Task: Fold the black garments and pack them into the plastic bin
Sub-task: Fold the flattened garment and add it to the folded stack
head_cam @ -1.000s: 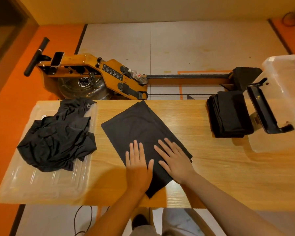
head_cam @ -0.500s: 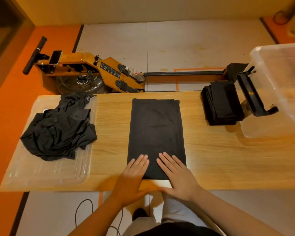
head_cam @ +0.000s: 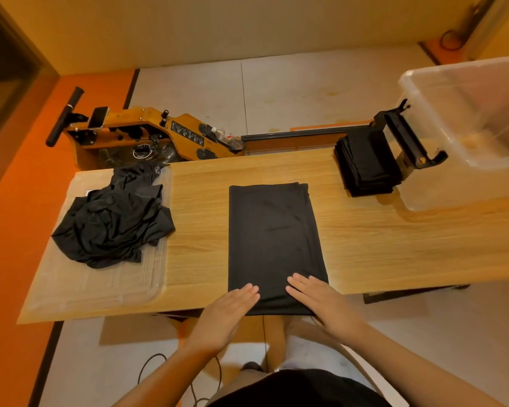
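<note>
Both hands are lying flat on the near end of the half-folded garment [head_cam: 274,239], which is stretched lengthwise as a long rectangle in the middle of the desk [head_cam: 379,245].

Left hand [head_cam: 227,312] is resting on the near-left corner, fingers [head_cam: 247,290] straight and held together. Right hand [head_cam: 321,301] is resting on the near-right corner, fingers [head_cam: 300,282] straight and slightly spread. Neither hand is gripping anything; both are just pressing palm-down.

My read: the hands are flattening and pinning the near hem so the layers are lying square before the next fold. The near edge is sitting right at the desk's front edge, so it is in easy reach. The next fold is probably going to bring the near end up toward the far end.

Folded stack [head_cam: 365,165] is sitting far right, touching the plastic bin [head_cam: 465,69]. It is likely being staged there so it goes in as one batch. The bin is looking empty from here, though its wall is blurry. A black latch [head_cam: 409,139] is hanging on the bin's left side.

Unfolded pile [head_cam: 115,218] is waiting at the left on a clear lid [head_cam: 100,286], well apart from the work area so the loose cloth is not getting mixed in. A rowing machine [head_cam: 159,133] is standing on the floor behind the desk.

Progress is looking like mid-task, with nothing packed yet.
</note>
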A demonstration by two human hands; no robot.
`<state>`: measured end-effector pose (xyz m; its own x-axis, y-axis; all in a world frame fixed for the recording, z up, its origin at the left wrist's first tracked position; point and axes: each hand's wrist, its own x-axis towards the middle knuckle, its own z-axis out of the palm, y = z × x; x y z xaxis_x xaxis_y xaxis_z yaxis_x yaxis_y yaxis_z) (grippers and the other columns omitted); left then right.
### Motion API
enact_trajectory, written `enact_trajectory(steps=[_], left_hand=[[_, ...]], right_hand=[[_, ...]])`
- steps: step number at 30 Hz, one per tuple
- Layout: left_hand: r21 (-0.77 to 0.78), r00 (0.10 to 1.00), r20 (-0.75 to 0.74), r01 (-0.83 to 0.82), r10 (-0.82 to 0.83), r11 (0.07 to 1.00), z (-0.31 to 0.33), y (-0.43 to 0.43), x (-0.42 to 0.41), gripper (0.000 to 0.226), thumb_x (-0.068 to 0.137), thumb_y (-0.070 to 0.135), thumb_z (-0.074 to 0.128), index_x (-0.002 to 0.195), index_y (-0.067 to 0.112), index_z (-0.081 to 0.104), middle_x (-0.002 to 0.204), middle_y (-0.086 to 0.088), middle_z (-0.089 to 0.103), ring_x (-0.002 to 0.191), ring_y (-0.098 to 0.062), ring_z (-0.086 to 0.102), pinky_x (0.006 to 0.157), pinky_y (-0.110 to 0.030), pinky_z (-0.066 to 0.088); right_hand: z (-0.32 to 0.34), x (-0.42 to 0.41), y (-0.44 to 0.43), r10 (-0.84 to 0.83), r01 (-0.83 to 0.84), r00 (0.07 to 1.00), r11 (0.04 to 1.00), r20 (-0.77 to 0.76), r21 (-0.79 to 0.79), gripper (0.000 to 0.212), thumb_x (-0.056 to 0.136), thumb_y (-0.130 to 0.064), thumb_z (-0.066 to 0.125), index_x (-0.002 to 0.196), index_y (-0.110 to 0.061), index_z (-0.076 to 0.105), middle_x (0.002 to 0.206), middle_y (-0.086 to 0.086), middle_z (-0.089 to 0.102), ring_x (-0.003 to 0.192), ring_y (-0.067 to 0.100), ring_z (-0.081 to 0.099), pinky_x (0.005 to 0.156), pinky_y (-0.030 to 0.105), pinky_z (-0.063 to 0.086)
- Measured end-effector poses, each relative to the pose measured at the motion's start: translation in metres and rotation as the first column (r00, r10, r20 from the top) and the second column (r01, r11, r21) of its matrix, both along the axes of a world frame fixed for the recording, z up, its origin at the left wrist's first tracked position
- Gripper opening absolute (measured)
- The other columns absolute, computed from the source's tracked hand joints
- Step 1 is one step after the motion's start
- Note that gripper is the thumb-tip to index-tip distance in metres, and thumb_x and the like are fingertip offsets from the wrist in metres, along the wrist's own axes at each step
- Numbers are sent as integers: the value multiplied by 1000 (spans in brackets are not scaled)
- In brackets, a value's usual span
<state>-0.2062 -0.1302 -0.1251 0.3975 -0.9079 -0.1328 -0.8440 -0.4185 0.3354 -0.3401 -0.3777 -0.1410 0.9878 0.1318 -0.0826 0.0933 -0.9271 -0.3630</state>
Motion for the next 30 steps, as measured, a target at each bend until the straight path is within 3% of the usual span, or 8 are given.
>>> enact_trajectory(steps=[2, 5, 7, 9, 16, 20, 24, 30], left_hand=[[-79, 994, -94, -64, 57, 995, 10, 3, 1, 50, 93, 22, 56, 141, 32, 44, 147, 15, 37, 136, 0, 35, 112, -20, 27], [-115, 944, -245, -255, 221, 960, 26, 2, 2, 51, 95, 50, 27, 133, 30, 54, 131, 14, 58, 121, 2, 52, 104, -16, 39], [-154, 913, -295, -335, 280, 930, 35, 1, 8, 33, 99, 43, 40, 121, 28, 60, 108, 13, 67, 96, 1, 62, 85, -21, 50], [-195, 870, -362, -421, 334, 886, 40, -1, 18, 18, 99, 32, 49, 109, 28, 63, 92, 14, 67, 83, -1, 62, 74, -24, 51], [-266, 754, -523, -588, 398, 764, 65, -34, 72, 11, 95, 30, 56, 88, 26, 63, 80, 11, 64, 80, -6, 62, 64, -22, 45], [-248, 729, -533, -620, 430, 744, 71, -85, 129, 11, 95, 31, 57, 91, 24, 64, 83, 11, 65, 80, -2, 60, 62, -17, 41], [-60, 676, -486, -658, 554, 750, 45, -135, 183, 13, 99, 24, 51, 98, 13, 58, 87, -2, 61, 82, -19, 56, 69, -31, 40], [-59, 792, -277, -580, 545, 813, 14, -144, 196, 10, 98, 21, 51, 98, 13, 58, 96, 0, 59, 86, -17, 55, 73, -30, 42]], right_hand=[[6, -6, -1, -102, 101, 995, 991, 13, 82, 77, 69, 1, 77, 138, -21, 50, 146, -4, 43, 137, 14, 38, 118, 21, 6], [23, -7, 2, -297, 298, 954, 924, -42, 239, 47, 89, -8, 59, 131, -26, 57, 139, -11, 50, 130, 10, 46, 111, 13, 21], [32, -3, 4, -392, 395, 917, 871, -69, 293, 28, 93, -20, 58, 118, -30, 63, 115, -10, 68, 106, 10, 62, 93, 22, 46], [41, 4, 4, -469, 455, 881, 810, -57, 370, 11, 94, -27, 57, 102, -32, 64, 88, -11, 69, 82, 8, 64, 73, 34, 53], [78, 61, -21, -608, 560, 778, 554, -160, 616, 16, 94, -26, 57, 85, -16, 65, 78, -3, 65, 77, 8, 60, 72, 39, 49], [82, 118, -50, -687, 640, 700, 480, -196, 600, 15, 95, -27, 56, 87, -17, 64, 82, -6, 66, 79, 8, 60, 70, 32, 47], [51, 167, -81, -743, 763, 610, 455, -276, 459, 13, 93, -28, 58, 97, -17, 63, 90, -5, 64, 87, 17, 61, 75, 35, 49], [26, 178, -85, -799, 817, 570, 525, -193, 238, 16, 94, -30, 52, 100, -16, 58, 69, 0, 60, 66, 22, 59, 53, 29, 40]])
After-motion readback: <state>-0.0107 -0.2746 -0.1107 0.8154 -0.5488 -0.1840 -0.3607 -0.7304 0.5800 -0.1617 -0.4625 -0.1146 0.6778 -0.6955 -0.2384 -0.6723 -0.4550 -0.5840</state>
